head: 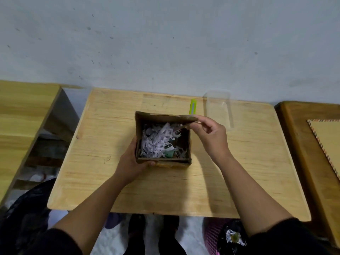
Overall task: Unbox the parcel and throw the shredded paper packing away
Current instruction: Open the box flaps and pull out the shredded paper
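The cardboard box (162, 138) of shredded paper (158, 141) is gripped at its near-left corner by the left hand (132, 161); its far flap (165, 117) is apparently pinched by the right hand (209, 134).

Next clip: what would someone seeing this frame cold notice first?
The open brown cardboard box at the middle of the light wooden table, stuffed with white shredded paper. The left hand holds its near-left corner while the right hand pinches the far flap. Behind the box lie a lime-green utility knife and a clear plastic container; a pink mesh bin stands under the table's near edge.
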{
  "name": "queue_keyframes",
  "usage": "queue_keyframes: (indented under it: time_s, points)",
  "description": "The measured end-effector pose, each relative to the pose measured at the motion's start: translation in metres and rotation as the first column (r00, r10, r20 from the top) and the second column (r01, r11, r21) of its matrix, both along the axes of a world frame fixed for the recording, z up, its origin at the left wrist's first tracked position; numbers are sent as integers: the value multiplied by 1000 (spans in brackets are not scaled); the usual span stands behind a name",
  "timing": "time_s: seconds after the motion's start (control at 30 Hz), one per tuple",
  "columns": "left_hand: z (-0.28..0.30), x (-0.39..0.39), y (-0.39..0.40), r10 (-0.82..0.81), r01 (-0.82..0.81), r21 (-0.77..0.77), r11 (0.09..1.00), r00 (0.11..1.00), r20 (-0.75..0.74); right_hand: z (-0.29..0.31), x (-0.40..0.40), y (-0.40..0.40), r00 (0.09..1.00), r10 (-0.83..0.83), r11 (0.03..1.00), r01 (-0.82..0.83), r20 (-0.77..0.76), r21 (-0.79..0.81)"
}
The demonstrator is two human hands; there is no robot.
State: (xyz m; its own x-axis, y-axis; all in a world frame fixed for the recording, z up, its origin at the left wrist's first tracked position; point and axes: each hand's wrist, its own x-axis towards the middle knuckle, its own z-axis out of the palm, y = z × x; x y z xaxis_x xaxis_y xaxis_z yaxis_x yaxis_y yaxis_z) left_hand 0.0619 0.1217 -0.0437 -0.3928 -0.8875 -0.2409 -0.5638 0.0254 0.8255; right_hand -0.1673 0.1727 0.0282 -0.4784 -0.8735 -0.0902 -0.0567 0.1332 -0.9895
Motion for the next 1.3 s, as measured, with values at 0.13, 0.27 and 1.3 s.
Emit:
queue_keyframes:
  time_s: [0.13,0.27,1.3]
  points:
    - [-1,0,0,0,0,9,1000,1000,30,1,-8,-8,996,72,997,-72,-60,6]
    - [-1,0,0,-22,22,6,1000,999,46,0,-16,-20,988,78,997,-80,-135,-9]
    - [-4,7,-4,-104,111,-71,991,991,86,-49,2,-38,825,95,970,50,-557,240]
